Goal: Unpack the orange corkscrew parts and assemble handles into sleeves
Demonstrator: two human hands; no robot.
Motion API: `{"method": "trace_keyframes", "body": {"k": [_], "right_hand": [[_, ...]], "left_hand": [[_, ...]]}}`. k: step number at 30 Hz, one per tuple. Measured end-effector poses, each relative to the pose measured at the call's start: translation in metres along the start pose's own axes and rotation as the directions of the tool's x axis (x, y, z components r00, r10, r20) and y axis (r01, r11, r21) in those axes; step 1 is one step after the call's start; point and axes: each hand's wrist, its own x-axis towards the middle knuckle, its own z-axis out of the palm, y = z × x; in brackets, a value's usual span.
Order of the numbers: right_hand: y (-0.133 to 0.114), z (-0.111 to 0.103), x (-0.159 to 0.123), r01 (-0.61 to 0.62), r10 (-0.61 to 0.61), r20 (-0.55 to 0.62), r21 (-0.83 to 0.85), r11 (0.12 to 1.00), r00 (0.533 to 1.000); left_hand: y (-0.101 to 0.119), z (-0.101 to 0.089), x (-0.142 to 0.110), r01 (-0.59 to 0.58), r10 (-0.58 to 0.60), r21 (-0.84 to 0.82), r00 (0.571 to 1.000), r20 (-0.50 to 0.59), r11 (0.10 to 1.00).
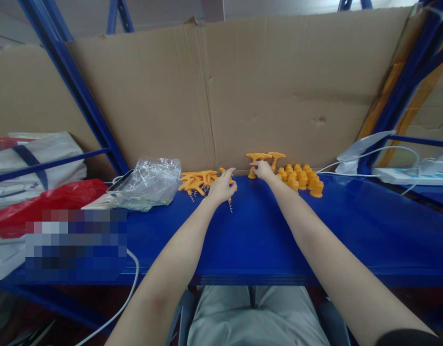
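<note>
My left hand (221, 189) is closed around an orange corkscrew (230, 204), its metal spiral pointing down over the blue shelf. Just left of that hand lies a pile of similar orange corkscrews (197, 180), some spirals showing. Farther right, my right hand (262, 170) has its fingers closed on an upright orange corkscrew (255, 156) with a T-shaped handle and a flared base. Another upright corkscrew (277, 155) stands directly behind the right hand. Several orange bell-shaped caps (302, 178) stand grouped to the right, partly hidden by my forearm.
A cardboard sheet (260, 86) walls off the back of the blue shelf (250, 230). Clear plastic bags (152, 180) and a red bag (62, 199) lie at left. At right are a white power strip (405, 175) and cables. A white cable (131, 283) hangs over the front left edge.
</note>
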Motion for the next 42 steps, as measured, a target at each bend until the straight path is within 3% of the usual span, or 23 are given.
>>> {"method": "trace_keyframes", "body": {"k": [14, 29, 42], "right_hand": [[0.005, 0.006, -0.004, -0.029, 0.029, 0.003, -0.088, 0.996, 1.0], [-0.017, -0.001, -0.007, -0.126, 0.14, 0.062, -0.184, 0.975, 0.988], [-0.016, 0.001, -0.011, -0.079, 0.098, 0.085, -0.211, 0.974, 0.992]], "left_hand": [[0.0, 0.003, 0.0, -0.056, 0.056, -0.037, 0.998, -0.001, 0.998], [-0.002, 0.005, 0.002, -0.077, 0.077, -0.049, 0.997, -0.007, 0.996], [0.005, 0.0, 0.0, -0.059, 0.06, -0.032, 0.998, 0.031, 0.998]]}}
